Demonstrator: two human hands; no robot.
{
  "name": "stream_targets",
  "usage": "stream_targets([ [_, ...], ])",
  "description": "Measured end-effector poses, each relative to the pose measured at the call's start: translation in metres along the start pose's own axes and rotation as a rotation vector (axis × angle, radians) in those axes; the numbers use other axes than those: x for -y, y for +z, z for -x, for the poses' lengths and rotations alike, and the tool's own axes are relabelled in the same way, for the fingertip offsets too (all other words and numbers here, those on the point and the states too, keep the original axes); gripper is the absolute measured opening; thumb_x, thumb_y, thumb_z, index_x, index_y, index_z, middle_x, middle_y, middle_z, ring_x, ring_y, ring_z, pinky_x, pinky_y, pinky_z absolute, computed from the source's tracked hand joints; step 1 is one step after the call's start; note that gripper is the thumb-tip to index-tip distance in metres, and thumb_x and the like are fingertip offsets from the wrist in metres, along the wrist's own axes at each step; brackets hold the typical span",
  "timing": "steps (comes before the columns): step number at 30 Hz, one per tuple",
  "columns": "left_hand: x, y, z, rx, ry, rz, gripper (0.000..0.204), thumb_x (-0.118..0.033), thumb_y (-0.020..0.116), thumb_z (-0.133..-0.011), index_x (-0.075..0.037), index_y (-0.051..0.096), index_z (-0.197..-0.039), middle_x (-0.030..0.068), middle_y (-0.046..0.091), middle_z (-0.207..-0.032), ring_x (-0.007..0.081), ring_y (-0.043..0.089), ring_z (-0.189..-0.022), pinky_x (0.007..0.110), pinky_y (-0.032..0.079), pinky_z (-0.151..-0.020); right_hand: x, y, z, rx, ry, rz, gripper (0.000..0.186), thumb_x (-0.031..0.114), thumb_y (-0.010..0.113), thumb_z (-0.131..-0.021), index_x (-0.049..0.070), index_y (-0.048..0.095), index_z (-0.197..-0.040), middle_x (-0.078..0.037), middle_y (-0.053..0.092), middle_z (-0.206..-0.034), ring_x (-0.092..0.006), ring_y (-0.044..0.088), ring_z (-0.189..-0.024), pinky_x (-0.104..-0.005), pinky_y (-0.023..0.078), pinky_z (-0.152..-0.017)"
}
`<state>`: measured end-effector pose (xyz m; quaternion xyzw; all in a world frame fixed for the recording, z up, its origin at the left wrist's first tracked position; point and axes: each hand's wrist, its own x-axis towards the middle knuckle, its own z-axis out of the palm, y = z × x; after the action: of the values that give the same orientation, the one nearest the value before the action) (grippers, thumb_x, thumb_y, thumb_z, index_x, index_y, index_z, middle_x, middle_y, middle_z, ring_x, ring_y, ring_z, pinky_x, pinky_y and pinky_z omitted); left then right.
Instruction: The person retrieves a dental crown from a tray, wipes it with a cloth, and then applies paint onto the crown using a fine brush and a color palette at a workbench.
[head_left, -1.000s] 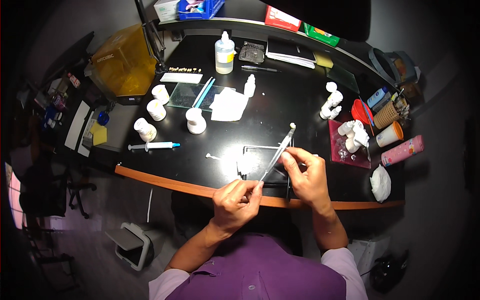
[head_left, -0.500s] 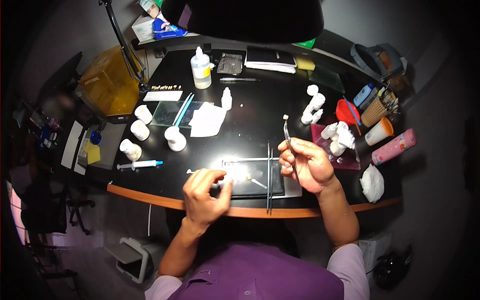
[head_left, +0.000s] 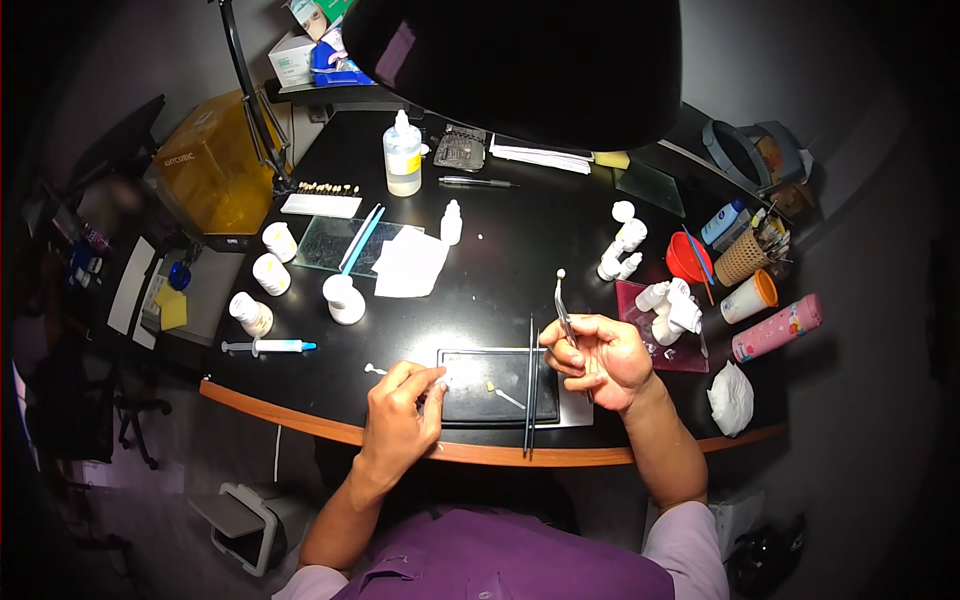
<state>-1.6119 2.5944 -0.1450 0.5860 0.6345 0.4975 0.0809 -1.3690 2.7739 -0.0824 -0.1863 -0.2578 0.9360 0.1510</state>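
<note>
Upright in my right hand (head_left: 600, 355), its fingers curled round the handle, is a bent metal tweezer-like tool (head_left: 563, 310) with a tiny ivory piece (head_left: 561, 275) at its tip. My left hand (head_left: 405, 405) is pinched at the left side of a black tray (head_left: 470, 410); what is between its fingertips is too small to make out. On the tray lies a thin white stick (head_left: 510, 400) beside a small yellowish bit (head_left: 490, 387). Two long slender tools (head_left: 530, 385) cross its right part and the desk edge. A small white-tipped item (head_left: 372, 368) lies left of the tray.
A syringe (head_left: 280, 346), several white jars (head_left: 271, 275), a glass slab with paper (head_left: 410, 260) and a tall bottle (head_left: 403, 155) stand left and behind. Rightward are white bottles (head_left: 626, 240), a red bowl (head_left: 688, 256), a pink bottle (head_left: 775, 330) and white wadding (head_left: 730, 400). A dark lamp head (head_left: 510, 70) hangs above.
My hands, earlier together on a slender instrument, are apart: the left moved down-left to the tray, the right turned the tool upright. The view has shifted, bringing the lamp head further in.
</note>
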Motion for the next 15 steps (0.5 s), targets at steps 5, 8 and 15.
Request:
stream_targets([
  [5, -0.003, -0.015, -0.036, 0.028, -0.004, 0.064, 0.020, 0.003, 0.074, -0.087, 0.001, 0.079, -0.107, 0.0120, 0.070, -0.082, 0.0188, 0.067, -0.065, 0.030, 0.053, -0.061, 0.003, 0.015, -0.005, -0.120, -0.185, 0.438, 0.046, 0.028, 0.044, -0.112, -0.011, 0.068, -0.119, -0.005, 0.057, -0.076, -0.0083, 0.045, -0.061, -0.0205, 0.035, -0.047],
  [8, -0.004, -0.006, -0.081, 0.057, -0.026, 0.388, 0.020, -0.004, 0.073, -0.096, 0.002, 0.078, -0.113, 0.0067, 0.072, -0.085, 0.0132, 0.062, -0.065, 0.028, 0.050, -0.062, -0.001, 0.023, -0.014, -0.242, -0.363, 0.669, 0.043, 0.029, 0.045, -0.113, -0.006, 0.070, -0.112, -0.003, 0.061, -0.076, -0.0061, 0.048, -0.058, -0.0207, 0.034, -0.048],
  [15, 0.022, 0.017, -0.137, 0.359, -0.538, 1.310, 0.034, -0.023, 0.061, -0.107, 0.003, 0.073, -0.125, 0.0051, 0.073, -0.101, 0.0128, 0.065, -0.087, 0.029, 0.051, -0.079, -0.026, 0.020, -0.031, -0.442, -0.593, 0.871, 0.031, 0.025, 0.052, -0.114, 0.000, 0.071, -0.110, 0.002, 0.059, -0.074, -0.0016, 0.043, -0.058, -0.0191, 0.031, -0.052],
])
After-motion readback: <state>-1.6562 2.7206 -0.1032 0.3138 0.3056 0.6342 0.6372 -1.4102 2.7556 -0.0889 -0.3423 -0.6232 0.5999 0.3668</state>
